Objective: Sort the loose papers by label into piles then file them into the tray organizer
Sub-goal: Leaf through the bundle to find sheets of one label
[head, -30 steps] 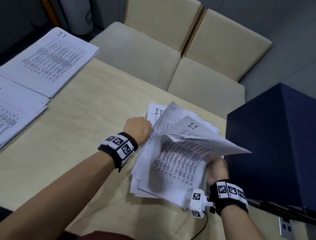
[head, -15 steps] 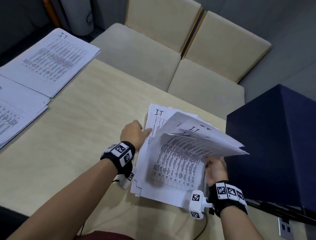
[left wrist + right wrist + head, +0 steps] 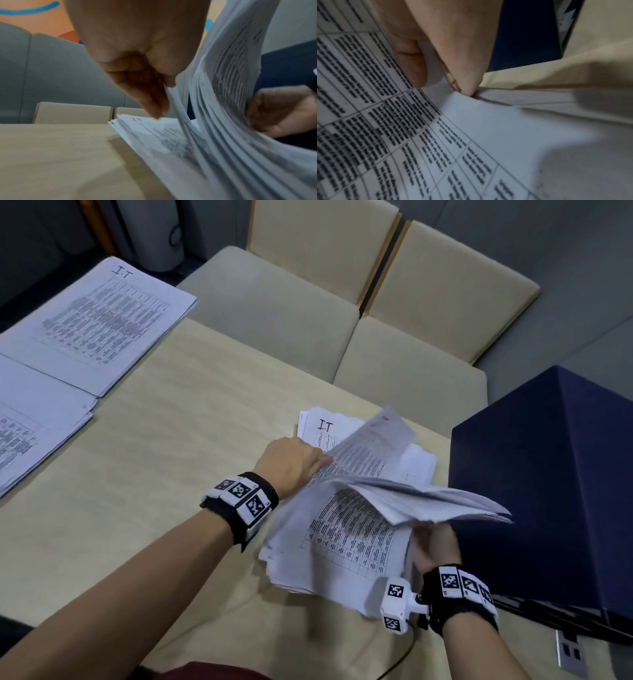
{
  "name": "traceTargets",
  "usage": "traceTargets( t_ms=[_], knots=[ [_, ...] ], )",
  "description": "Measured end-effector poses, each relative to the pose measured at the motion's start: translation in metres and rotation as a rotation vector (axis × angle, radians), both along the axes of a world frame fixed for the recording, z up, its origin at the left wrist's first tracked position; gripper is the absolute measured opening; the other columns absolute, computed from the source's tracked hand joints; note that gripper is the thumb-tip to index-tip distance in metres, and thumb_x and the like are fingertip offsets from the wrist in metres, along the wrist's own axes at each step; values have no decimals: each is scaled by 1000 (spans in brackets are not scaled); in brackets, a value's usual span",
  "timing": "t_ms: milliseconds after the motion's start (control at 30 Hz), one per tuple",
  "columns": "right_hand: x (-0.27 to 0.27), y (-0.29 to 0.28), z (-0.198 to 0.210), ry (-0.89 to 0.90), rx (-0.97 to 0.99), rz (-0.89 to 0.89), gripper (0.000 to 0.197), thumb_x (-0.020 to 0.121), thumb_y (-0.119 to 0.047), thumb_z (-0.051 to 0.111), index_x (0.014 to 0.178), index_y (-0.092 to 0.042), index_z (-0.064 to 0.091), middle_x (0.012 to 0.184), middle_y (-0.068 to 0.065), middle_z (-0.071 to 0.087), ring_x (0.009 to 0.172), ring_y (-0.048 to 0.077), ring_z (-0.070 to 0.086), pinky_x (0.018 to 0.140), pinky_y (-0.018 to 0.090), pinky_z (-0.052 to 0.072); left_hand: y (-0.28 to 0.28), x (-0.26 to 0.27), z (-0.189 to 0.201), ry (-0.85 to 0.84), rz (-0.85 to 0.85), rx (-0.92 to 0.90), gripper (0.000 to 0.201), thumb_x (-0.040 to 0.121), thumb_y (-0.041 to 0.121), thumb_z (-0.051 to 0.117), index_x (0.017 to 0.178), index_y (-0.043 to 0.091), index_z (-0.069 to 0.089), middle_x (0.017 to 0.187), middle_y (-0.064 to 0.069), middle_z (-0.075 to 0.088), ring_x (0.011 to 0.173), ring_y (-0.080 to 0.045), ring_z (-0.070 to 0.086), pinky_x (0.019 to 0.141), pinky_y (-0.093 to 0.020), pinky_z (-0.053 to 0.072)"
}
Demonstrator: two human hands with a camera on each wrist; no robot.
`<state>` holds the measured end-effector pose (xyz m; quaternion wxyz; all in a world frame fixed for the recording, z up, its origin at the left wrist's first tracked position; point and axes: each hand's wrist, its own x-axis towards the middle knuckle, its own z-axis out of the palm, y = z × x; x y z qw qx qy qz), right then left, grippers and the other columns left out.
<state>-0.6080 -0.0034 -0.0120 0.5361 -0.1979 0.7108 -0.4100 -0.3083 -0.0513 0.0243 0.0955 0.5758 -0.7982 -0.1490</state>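
A loose stack of printed papers (image 3: 342,546) lies on the table in front of me. My right hand (image 3: 432,542) grips a lifted bundle of sheets (image 3: 428,501) at its right edge, with the thumb (image 3: 409,60) on the printed side. My left hand (image 3: 308,463) pinches the edge of a single sheet (image 3: 373,440) that stands raised off the stack. In the left wrist view that left hand (image 3: 167,86) pinches the same sheet (image 3: 228,67). The lowest exposed page (image 3: 325,428) is hand-labelled "I.T". The dark blue tray organizer (image 3: 548,474) stands just to the right.
Two sorted piles lie at the table's far left: one labelled "I.T" (image 3: 102,323) and another (image 3: 30,419) nearer me. Two beige chairs (image 3: 274,313) stand beyond the table (image 3: 154,474). A wall socket (image 3: 570,652) sits at the bottom right.
My left hand has moved from the stack's left edge to pinch and raise one sheet. The bundle in my right hand has dropped flatter.
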Motion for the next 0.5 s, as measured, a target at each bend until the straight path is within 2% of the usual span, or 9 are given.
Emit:
traceTargets(
  t_ms=[33,67,133,200,267,333,367,433,500],
  knots=[
    [4,2,8,-3,-20,1,73,98,8,33,39,-18,67,44,-17,60,57,3,59,80,22,47,0,0,0,144,-35,20,39,104,43,43,88,22,72,72,-6,67,63,-22,58,57,-30,36],
    [12,3,17,-64,-26,-22,67,95,15,32,42,-13,64,44,-10,61,49,7,61,64,15,51,1,1,-1,302,-58,56,32,102,36,51,83,22,72,68,-4,67,59,-16,53,57,-31,36],
    [27,2,34,-192,-34,-90,56,94,17,33,49,-4,59,45,1,62,40,11,63,39,14,47,4,-1,-1,585,-80,129,39,97,26,60,58,25,57,51,5,47,51,-6,36,53,-30,30],
    [33,4,39,-205,-18,-125,50,94,14,36,53,0,61,46,4,63,41,12,64,35,15,45,9,-5,1,807,-36,232,49,95,32,63,52,19,43,51,5,32,51,-9,27,52,-30,21],
    [33,4,40,-212,-26,-167,48,92,14,38,53,-1,62,48,3,63,51,18,66,38,15,47,11,-9,2,958,93,316,58,98,46,55,55,7,51,52,6,45,48,-13,38,52,-28,28],
    [31,4,36,-192,-55,-192,30,83,16,42,62,-4,54,53,5,61,61,22,61,45,18,50,7,-9,-7,906,327,318,62,100,53,43,72,4,67,70,2,69,62,-18,63,62,-31,47],
    [31,5,35,-182,-71,-192,21,73,15,45,67,-5,48,57,6,59,62,22,60,51,23,52,5,-7,-18,757,429,280,57,102,50,40,80,5,68,79,-3,71,72,-23,67,67,-34,49],
    [29,6,30,-200,-128,-215,22,54,9,47,69,-6,42,59,7,57,62,22,60,57,30,51,4,-4,-35,380,539,288,49,102,45,43,89,3,64,88,-12,70,81,-32,65,66,-36,46],
    [25,6,27,-220,-154,-219,23,49,7,45,67,-7,40,52,5,57,58,22,60,52,24,53,6,-5,-50,199,504,361,47,98,49,51,91,4,61,89,-15,68,83,-33,63,66,-36,46]
  ],
)
